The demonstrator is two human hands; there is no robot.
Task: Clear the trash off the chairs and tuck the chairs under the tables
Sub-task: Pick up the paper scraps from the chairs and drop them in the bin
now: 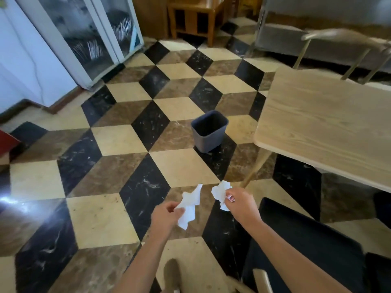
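My left hand point(167, 214) pinches a crumpled white paper point(189, 205) over the tiled floor. A second crumpled white paper point(220, 194) is gripped in my right hand point(241, 205), a short gap to the right of the first. A dark grey waste bin point(208, 132) stands open on the floor ahead of both hands, beside the corner of a light wooden table point(323, 121). A chair with a black seat point(306, 244) sits at the lower right, out from the table, under my right forearm.
A glass-door cabinet point(91, 37) stands at the upper left by a white wall. A wooden chair frame point(194, 17) is at the far back. Another chair back point(347, 41) rises beyond the table. The checkered floor point(105, 187) stretches to the left.
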